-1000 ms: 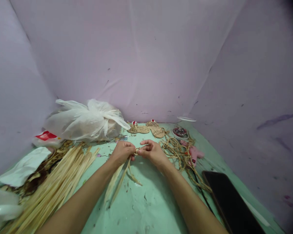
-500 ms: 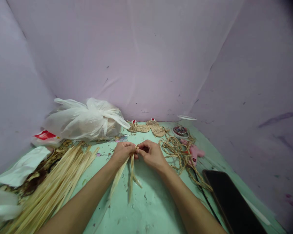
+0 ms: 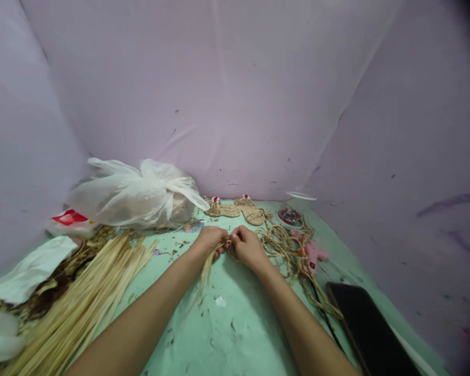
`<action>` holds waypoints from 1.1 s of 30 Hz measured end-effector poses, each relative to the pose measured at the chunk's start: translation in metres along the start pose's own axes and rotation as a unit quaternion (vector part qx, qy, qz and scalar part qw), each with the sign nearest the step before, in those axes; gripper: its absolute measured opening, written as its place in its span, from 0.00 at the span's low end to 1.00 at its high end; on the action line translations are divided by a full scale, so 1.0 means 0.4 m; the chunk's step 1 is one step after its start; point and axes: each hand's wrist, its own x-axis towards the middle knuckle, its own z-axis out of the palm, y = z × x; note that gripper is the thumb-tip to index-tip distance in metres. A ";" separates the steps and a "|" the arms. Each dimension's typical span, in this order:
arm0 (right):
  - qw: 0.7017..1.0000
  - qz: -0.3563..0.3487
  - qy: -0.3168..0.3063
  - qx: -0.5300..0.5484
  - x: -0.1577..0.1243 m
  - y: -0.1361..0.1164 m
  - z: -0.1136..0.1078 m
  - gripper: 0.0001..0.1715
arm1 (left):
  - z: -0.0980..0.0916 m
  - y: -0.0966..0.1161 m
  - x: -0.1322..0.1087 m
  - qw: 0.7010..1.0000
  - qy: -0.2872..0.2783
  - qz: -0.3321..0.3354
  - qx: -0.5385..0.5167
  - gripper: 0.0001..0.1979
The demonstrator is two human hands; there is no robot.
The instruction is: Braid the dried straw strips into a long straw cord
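Note:
Pale dried-fibre strips (image 3: 206,271) hang down from my left hand (image 3: 211,241), whose fingers are wrapped round them. My right hand (image 3: 247,247) is close beside it, thumb and fingers pinched on the same strips where the two hands meet. The exact spot under the fingertips is hidden. Just beyond my hands lie woven slippers (image 3: 224,210) with small red-and-white decorations. To the right of my right hand is a loose tangle of twisted fibre rope (image 3: 282,243).
A long bundle of fibre strips (image 3: 86,297) lies on the left of the green tabletop (image 3: 219,339). Behind it sits a tied white plastic bag (image 3: 141,196). On the right are a pink glue gun (image 3: 314,254), a dish of beads (image 3: 290,215) and a dark phone-like slab (image 3: 372,329).
My hands have shifted slightly right, and the left hand has turned over the strips. The hanging strips, spread apart before, are now gathered at the left hand.

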 end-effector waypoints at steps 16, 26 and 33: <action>0.987 0.105 0.024 -0.123 0.128 -0.006 0.015 0.13 | 0.023 -0.003 0.133 0.977 0.135 0.077 0.148 0.06; 0.976 -0.014 -0.031 -0.217 0.040 0.001 -0.003 0.16 | 0.001 -0.030 0.071 0.899 0.085 0.258 0.342 0.06; 0.968 0.003 -0.016 -0.249 -0.018 -0.008 0.004 0.12 | 0.002 -0.036 0.039 0.874 0.123 0.223 0.413 0.08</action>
